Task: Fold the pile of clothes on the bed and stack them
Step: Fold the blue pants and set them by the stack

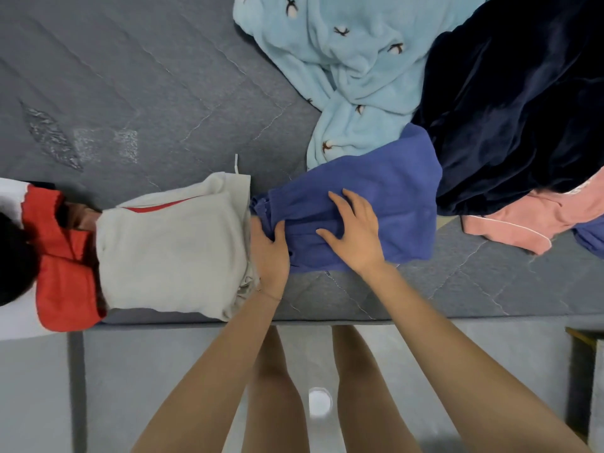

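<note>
A blue garment (pixel 376 178) lies partly folded on the grey bed (pixel 147 93) near its front edge. My left hand (pixel 269 256) grips the garment's gathered left end, thumb on top of the cloth. My right hand (pixel 354 230) lies flat on the middle of it with fingers spread. To the left sits a folded cream garment (pixel 170 246) with a red stripe, and beyond it a folded red garment (pixel 65 256). Unfolded clothes lie to the right: a light blue fleece piece (pixel 353 60), a dark navy velvet piece (pixel 516 103) and a pink piece (pixel 536 217).
The bed's front edge (pixel 327 322) runs across the view just below my wrists. My bare legs stand on the grey floor (pixel 163 387), with a small white round object (pixel 319 402) between them. A dark object (pixel 13 256) shows at the far left.
</note>
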{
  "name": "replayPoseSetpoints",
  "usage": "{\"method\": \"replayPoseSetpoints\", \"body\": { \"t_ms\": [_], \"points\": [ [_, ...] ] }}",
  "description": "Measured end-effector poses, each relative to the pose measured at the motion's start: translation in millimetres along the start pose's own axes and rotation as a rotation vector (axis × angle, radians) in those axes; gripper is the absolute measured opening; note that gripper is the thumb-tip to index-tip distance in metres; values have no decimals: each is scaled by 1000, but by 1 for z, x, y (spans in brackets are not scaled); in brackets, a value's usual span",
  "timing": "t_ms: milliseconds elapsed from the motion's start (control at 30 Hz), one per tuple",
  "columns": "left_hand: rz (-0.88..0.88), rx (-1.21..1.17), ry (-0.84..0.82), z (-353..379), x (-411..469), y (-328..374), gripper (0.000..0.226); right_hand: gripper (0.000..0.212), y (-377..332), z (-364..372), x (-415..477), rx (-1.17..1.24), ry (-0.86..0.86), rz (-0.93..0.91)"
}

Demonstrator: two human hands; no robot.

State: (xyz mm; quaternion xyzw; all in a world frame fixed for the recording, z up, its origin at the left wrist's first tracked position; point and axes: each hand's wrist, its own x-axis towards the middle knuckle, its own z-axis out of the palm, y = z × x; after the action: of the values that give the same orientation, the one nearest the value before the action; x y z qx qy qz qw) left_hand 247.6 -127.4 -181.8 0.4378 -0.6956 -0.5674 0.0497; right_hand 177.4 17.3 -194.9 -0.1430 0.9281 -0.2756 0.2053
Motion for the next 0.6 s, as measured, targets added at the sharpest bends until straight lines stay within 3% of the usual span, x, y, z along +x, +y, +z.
{"method": "replayPoseSetpoints", "body": {
  "t_ms": [100, 267, 600],
  "points": [
    [18, 100, 39, -17, 7, -1, 28, 72, -9, 5, 1, -38, -21, -7],
    [164, 468, -82, -21, 5, -8, 69, 77, -12, 6, -2, -157, -107, 11],
    [545, 874, -399, 42, -8, 0, 78, 79, 37, -33, -18, -73, 20, 261]
  ]
}}
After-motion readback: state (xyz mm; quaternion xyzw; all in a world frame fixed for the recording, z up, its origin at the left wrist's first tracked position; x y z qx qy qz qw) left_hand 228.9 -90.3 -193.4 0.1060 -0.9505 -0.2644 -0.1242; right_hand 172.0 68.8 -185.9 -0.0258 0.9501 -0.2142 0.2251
